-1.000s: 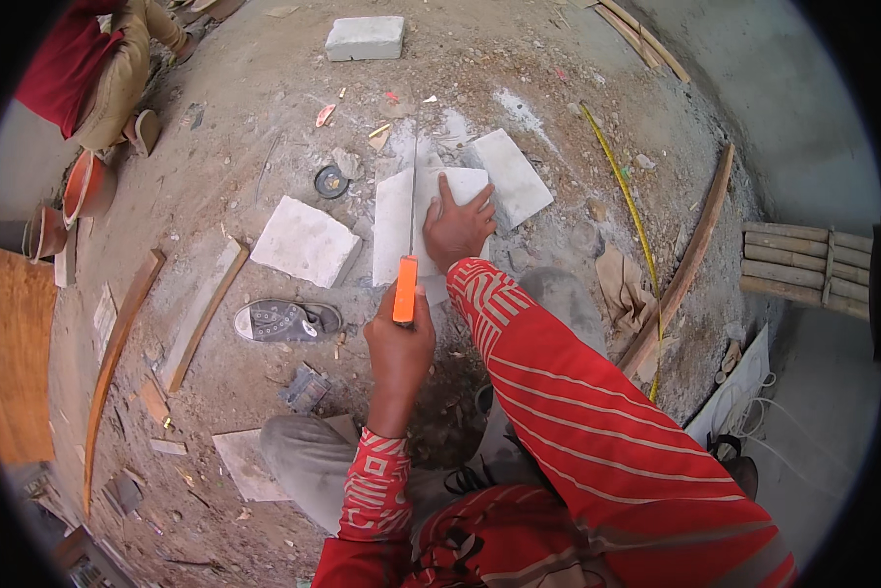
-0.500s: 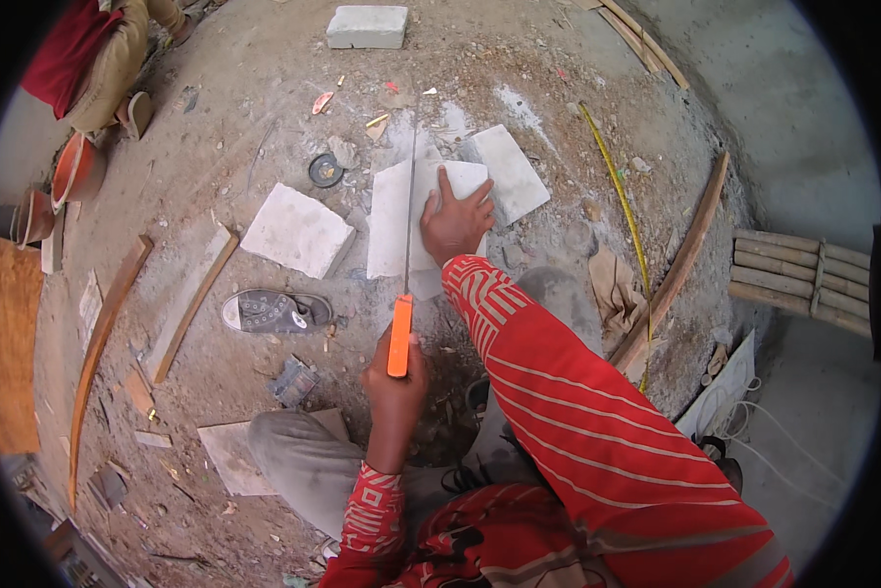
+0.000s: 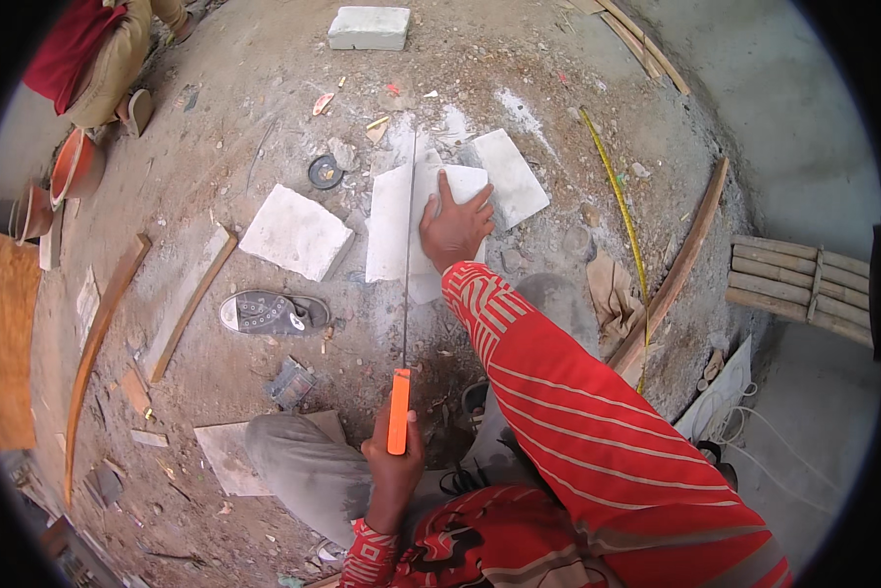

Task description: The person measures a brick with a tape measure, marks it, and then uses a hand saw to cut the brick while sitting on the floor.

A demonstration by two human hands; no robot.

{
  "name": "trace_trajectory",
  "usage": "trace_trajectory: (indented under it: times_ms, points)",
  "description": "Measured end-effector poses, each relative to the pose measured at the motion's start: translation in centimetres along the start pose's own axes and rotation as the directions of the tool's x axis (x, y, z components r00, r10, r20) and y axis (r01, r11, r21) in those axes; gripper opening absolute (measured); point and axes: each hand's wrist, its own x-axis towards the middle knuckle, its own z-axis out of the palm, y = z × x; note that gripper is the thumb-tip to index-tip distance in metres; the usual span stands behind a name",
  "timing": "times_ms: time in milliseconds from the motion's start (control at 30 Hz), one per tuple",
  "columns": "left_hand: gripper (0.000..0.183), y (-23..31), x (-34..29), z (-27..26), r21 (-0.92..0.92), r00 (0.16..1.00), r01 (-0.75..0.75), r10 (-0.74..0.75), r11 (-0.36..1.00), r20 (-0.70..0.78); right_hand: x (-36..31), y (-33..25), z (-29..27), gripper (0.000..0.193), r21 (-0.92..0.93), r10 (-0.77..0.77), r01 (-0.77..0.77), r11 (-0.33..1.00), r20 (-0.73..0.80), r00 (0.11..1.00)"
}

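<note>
My left hand [image 3: 393, 472] is closed round the orange handle of a handsaw [image 3: 398, 412]. Its thin blade runs away from me across the top of a white block [image 3: 389, 225], seen nearly edge-on. To the right of the blade, my right hand [image 3: 454, 223] lies with fingers spread, pressing down on white block material. Some of that surface is hidden under the palm. Beyond it to the right rests another white piece [image 3: 511, 176], slightly turned. A separate white block [image 3: 297, 232] sits on the ground to the left of the saw.
A grey shoe [image 3: 274, 312] and a black round lid [image 3: 326, 171] lie left. Yellow measuring tape [image 3: 619, 191] and a wooden strip [image 3: 676, 284] are on the right. Another white block [image 3: 369, 28] stands far off. A person [image 3: 97, 59] is at upper left beside orange buckets [image 3: 77, 167].
My left hand has drawn the saw toward me, so its handle is nearer my body and more blade shows on the near side. My right hand stays in place.
</note>
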Motion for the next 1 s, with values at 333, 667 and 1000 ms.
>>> trace_trajectory:
  times_ms: [333,667,1000]
  points:
    - [0.032,-1.5,2.5,1.1,0.024,0.996,0.066,-0.067,0.998,0.051,-0.4,0.2,0.4,0.048,0.007,-0.01,0.011,1.0,-0.041,0.999]
    - [0.027,-0.6,6.7,3.5,-0.027,0.995,0.091,-0.089,0.996,0.049,-0.2,0.1,0.8,0.048,-0.028,-0.041,0.039,0.999,-0.089,0.995]
    - [0.027,-1.4,8.7,4.3,-0.019,0.999,0.029,-0.029,0.999,0.033,-0.4,0.2,0.9,0.048,0.002,-0.056,0.056,0.998,-0.09,0.994]
